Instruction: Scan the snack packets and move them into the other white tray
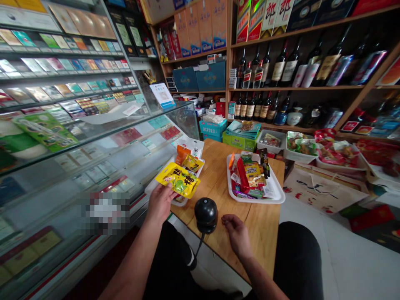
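My left hand (pixel 161 201) grips a yellow snack packet (pixel 178 180) by its lower left edge, thumb on top. The packet is held over a white tray (pixel 203 163) at the table's left, partly hiding it. Another yellow packet, an orange packet (pixel 182 154) and a white packet (pixel 195 146) lie in that tray. Between my hands stands a black round-headed device with a cable, like a desktop scanner (pixel 206 214). Just right of it, my right hand (pixel 236 234) is over the table, fingers loosely bent and slightly apart, holding nothing.
A second white tray (pixel 281 199) with several mixed snack packets sits on the wooden table (pixel 215 162). A glass display counter (pixel 93 141) runs along the left. Shelves of bottles (pixel 281 66) and bins of packets (pixel 301 157) stand behind. My knees flank the table.
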`<state>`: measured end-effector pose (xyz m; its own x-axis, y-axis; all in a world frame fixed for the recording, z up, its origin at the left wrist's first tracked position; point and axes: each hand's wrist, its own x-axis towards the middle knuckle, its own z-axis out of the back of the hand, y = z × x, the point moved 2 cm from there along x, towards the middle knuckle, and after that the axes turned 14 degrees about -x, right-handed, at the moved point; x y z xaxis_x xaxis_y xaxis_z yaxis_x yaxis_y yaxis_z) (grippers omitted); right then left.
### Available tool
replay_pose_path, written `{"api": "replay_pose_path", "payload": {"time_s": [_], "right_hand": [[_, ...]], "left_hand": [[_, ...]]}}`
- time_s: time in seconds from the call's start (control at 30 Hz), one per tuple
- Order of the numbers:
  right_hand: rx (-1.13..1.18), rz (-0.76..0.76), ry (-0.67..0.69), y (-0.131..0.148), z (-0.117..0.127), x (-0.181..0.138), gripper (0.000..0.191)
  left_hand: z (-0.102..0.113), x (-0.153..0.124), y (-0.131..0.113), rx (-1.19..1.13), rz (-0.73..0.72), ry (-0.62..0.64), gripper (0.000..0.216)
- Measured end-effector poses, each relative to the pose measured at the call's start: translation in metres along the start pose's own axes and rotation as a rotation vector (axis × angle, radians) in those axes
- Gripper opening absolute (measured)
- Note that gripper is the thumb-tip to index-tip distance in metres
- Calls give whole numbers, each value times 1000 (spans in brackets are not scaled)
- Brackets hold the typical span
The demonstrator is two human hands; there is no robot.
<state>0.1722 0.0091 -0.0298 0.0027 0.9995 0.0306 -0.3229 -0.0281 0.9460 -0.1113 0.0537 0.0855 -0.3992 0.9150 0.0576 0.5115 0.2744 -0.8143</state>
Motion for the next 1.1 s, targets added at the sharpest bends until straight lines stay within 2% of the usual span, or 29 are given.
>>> {"api": "replay_pose_path", "payload": {"time_s": [0.1,0.23,0.3,0.4,0.47,0.6,0.67,0.77,0.83,0.93,1.0,1.1], "right_hand": [[-99,74,-128,36,14,2,21],[-194,482,-125,111,15,-4,22],[-259,594,-136,142,7,-9,33],[-314,634,-119,165,-10,-12,60],[-309,619,-144,169,-19,-11,65],[-212,568,-206,168,-25,-5,63],[-88,481,-196,166,-24,1,55],[223,275,-125,162,-17,16,35],[431,175,-54,159,-10,28,30],[601,109,23,155,1,42,31],[617,97,42,152,7,49,30],[562,76,63,147,11,60,30]], "left_hand": [[-10,-15,-16,9,-37,37,44],[-27,-32,-20,26,-108,38,32],[-37,-42,-16,32,-135,26,27],[-53,-60,-10,59,-137,39,25],[-64,-70,-7,105,-138,82,24],[-85,-86,-7,189,-139,198,23],[-94,-90,-8,209,-130,268,21],[-103,-90,-11,224,-126,367,21],[-103,-84,-13,249,-173,350,23],[-94,-66,-14,336,-259,211,32],[-88,-54,-9,363,-166,197,36],[-82,-38,4,322,81,279,35]]}}
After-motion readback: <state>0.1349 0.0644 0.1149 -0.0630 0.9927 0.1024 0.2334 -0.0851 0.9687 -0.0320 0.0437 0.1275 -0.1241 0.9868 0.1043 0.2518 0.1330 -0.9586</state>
